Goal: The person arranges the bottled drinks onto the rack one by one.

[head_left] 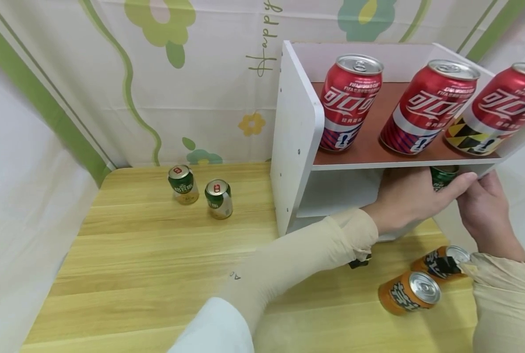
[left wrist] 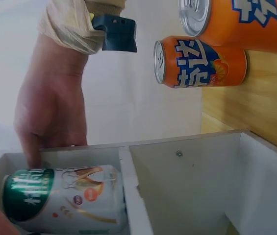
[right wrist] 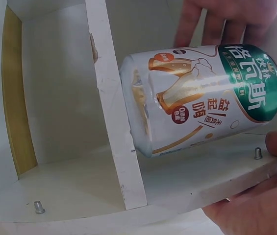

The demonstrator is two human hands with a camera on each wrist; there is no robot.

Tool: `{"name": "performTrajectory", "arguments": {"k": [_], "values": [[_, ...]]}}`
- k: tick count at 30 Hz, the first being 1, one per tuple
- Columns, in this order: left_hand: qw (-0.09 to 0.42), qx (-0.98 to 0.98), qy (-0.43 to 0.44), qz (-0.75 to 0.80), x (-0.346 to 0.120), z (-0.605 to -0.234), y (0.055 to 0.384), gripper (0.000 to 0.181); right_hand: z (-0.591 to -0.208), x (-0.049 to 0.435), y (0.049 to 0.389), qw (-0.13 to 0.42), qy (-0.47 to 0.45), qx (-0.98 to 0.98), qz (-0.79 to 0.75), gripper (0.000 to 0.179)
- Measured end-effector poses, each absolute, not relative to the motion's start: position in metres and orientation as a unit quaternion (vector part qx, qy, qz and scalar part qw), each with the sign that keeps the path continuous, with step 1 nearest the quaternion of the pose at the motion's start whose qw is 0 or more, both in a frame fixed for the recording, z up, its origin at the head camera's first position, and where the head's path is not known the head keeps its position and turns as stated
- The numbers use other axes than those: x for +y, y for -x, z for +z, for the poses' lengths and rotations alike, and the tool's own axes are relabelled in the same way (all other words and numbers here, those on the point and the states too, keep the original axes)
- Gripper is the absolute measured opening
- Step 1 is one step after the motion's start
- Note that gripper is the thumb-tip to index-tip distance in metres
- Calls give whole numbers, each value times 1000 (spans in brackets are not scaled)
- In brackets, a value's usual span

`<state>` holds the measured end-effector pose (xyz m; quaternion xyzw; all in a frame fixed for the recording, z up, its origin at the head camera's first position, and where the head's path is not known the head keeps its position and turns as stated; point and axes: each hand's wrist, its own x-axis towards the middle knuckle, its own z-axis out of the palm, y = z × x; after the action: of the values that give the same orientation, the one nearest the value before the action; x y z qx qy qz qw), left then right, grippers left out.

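A green-and-white drink can (right wrist: 197, 98) stands in the shelf unit's middle compartment, close to the right side panel. Its green top (head_left: 443, 176) shows between the hands in the head view. My left hand (head_left: 410, 198) reaches into that compartment, thumb stretched rightward; its fairly straight fingers (right wrist: 221, 24) pass behind the can, and whether they touch it I cannot tell. My right hand (head_left: 485, 211) grips the front edge of the unit's right side panel (right wrist: 216, 186), thumb on the inside and fingers outside, as the right wrist view shows.
Three red cola cans, left (head_left: 348, 105), middle (head_left: 430, 105) and right (head_left: 498, 108), stand on the top shelf. Two orange soda cans (head_left: 408, 292) (left wrist: 202, 63) are on the table below my forearms. Two green-topped cans (head_left: 184, 185) (head_left: 219, 199) stand left of the unit.
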<state>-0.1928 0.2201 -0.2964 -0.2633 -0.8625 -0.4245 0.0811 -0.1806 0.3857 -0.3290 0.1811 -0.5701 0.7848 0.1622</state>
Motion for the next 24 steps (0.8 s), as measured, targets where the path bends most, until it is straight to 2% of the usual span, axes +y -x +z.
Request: {"name": "performTrajectory", "arguments": {"k": [5, 12, 15, 20, 24], "values": [[66, -876, 267, -395, 211, -296, 188, 76, -328, 386, 181, 159, -183, -576, 781, 47], [71, -883, 267, -380, 199, -297, 183, 80, -329, 386, 181, 160, -164, -586, 777, 45], [60, -885, 277, -370, 193, -295, 180, 78, -329, 385, 181, 167, -156, -592, 773, 45], [39, -893, 294, -338, 183, -296, 172, 86, -330, 387, 179, 183, -111, -622, 754, 44], [32, -895, 311, -319, 178, -298, 164, 84, -331, 390, 177, 175, -87, -630, 752, 43]]}}
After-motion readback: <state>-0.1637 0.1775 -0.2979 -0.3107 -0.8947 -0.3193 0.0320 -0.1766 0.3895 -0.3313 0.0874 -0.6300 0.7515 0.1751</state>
